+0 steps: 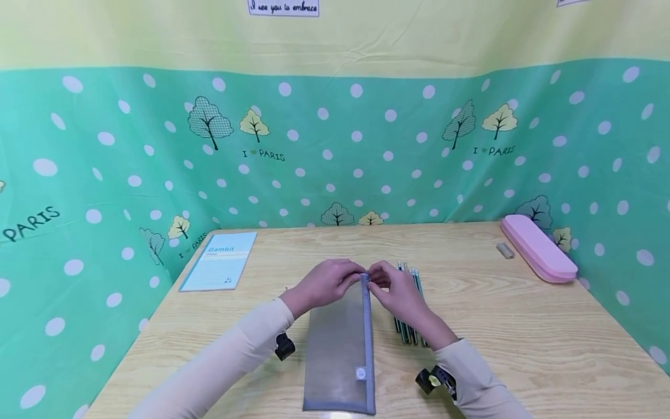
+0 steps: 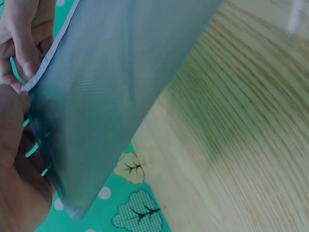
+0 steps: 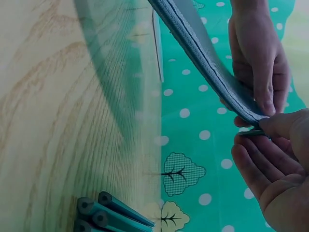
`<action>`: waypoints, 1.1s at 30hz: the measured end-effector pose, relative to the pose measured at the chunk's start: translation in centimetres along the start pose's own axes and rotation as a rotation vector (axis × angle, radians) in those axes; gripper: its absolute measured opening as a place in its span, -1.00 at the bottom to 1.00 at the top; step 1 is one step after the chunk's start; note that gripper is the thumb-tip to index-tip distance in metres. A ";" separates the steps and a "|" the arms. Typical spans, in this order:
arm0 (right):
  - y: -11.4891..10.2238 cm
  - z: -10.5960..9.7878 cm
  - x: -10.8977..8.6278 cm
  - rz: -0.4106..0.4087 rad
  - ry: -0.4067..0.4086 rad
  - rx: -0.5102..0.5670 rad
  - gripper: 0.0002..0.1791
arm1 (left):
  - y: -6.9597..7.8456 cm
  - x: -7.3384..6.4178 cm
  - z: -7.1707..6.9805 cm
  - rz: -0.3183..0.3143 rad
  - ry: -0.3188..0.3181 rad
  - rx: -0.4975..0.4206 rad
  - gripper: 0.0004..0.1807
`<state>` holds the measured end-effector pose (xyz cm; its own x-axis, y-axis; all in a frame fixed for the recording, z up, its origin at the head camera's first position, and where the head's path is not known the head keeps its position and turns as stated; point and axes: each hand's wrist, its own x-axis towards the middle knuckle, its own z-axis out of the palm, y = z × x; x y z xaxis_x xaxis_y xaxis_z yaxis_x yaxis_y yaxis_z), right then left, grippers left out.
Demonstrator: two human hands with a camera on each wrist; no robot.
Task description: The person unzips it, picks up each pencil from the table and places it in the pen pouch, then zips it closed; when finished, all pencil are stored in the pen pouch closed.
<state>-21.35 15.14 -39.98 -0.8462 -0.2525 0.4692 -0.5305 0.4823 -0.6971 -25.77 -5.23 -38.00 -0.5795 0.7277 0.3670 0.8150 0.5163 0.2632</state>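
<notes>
Both hands meet at the zip corner of a grey pouch

The left hand (image 1: 325, 283) pinches the far end of the pouch (image 1: 335, 349) between thumb and fingers, right beside its zip edge (image 1: 369, 337). The right hand (image 1: 400, 294) pinches the same corner, thumb above and fingertips below, around a small piece that may be the zip's pull; the right wrist view leaves this unclear. The far end is lifted off the worktop (image 1: 544, 326), the rest slanting toward the person and looking flat.

The step in hand seems to be working the zip at its end. Whether it is closed cannot be told. A next move here would call for the left hand to anchor the corner while the right draws along the edge, keeping the soft fabric taut so that it does not bunch.

Just right of the pouch, partly behind the right forearm, lies a bundle of pencils (image 1: 405, 334). Farther out are a notebook (image 1: 217, 262) at left, an eraser (image 1: 505, 251) and a pink case (image 1: 539, 249) at right.
</notes>
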 end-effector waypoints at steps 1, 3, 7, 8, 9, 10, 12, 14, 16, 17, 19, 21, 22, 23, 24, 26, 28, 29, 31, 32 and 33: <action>0.0 0.0 0.0 -0.010 0.010 -0.005 -0.80 | 0.1 0.1 0.0 0.003 0.005 -0.006 -0.78; 0.1 0.0 0.0 -0.031 0.031 -0.014 -0.82 | 0.3 0.2 0.0 0.004 0.021 -0.017 -0.80; 0.1 -0.1 0.0 -0.074 0.076 -0.040 -0.83 | 0.3 0.2 0.0 -0.024 0.050 -0.043 -0.82; 0.1 -0.1 0.0 -0.083 0.086 -0.042 -0.82 | 0.3 0.2 0.0 -0.034 0.051 -0.048 -0.82; 0.1 -0.1 0.0 -0.089 0.097 -0.040 -0.82 | 0.3 0.2 0.0 -0.044 0.053 -0.056 -0.82; 0.1 -0.1 0.0 -0.093 0.108 -0.040 -0.83 | 0.3 0.2 0.0 -0.053 0.053 -0.064 -0.82; 0.1 -0.2 -0.1 -0.090 0.127 -0.021 -0.84 | 0.3 0.1 0.0 -0.074 0.055 -0.084 -0.82; 0.1 -0.3 -0.1 -0.070 0.134 0.029 -0.87 | 0.3 0.1 -0.1 -0.091 0.061 -0.100 -0.83; 0.2 -0.3 -0.1 -0.045 0.131 0.090 -0.88 | 0.3 0.0 0.0 -0.103 0.068 -0.113 -0.84; 0.2 -0.3 -0.1 -0.029 0.124 0.119 -0.88 | 0.3 0.0 0.0 -0.111 0.068 -0.118 -0.84; 0.2 -0.3 -0.2 -0.012 0.112 0.158 -0.88 | 0.3 -0.1 0.1 -0.124 0.067 -0.125 -0.84; 0.3 -0.2 -0.3 -0.012 0.107 0.155 -0.87 | 0.2 -0.3 0.3 -0.145 0.065 -0.147 -0.83; 0.3 -0.1 -0.4 -0.019 0.107 0.140 -0.86 | 0.1 -0.4 0.4 -0.155 0.066 -0.166 -0.83; 0.4 -0.1 -0.4 -0.029 0.110 0.124 -0.86 | 0.1 -0.5 0.4 -0.164 0.069 -0.196 -0.83; 0.4 0.0 -0.5 -0.042 0.114 0.109 -0.86 | 0.0 -0.5 0.5 -0.174 0.073 -0.230 -0.84; 0.4 0.0 -0.5 -0.075 0.124 0.076 -0.85 | -0.1 -0.5 0.6 -0.203 0.081 -0.317 -0.84; 0.4 0.0 -0.4 -0.115 0.131 0.049 -0.84 | -0.3 -0.4 0.5 -0.229 0.093 -0.394 -0.84; 0.4 -0.1 -0.4 -0.134 0.133 0.038 -0.84 | -0.4 -0.3 0.4 -0.251 0.098 -0.421 -0.83; 0.5 -0.2 -0.3 -0.176 0.134 0.000 -0.85 | -0.7 0.0 0.0 -0.291 0.115 -0.442 -0.82; 0.5 -0.2 -0.2 -0.192 0.131 -0.018 -0.86 | -1.0 0.1 -0.2 -0.308 0.126 -0.442 -0.82; 0.5 -0.2 -0.2 -0.204 0.124 -0.033 -0.86 | -1.2 0.2 -0.4 -0.320 0.136 -0.441 -0.82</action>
<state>-21.43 15.63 -40.34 -0.7078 -0.2432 0.6632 -0.6862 0.4596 -0.5638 -26.91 -5.88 -37.88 -0.8167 0.4856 0.3118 0.5374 0.4431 0.7176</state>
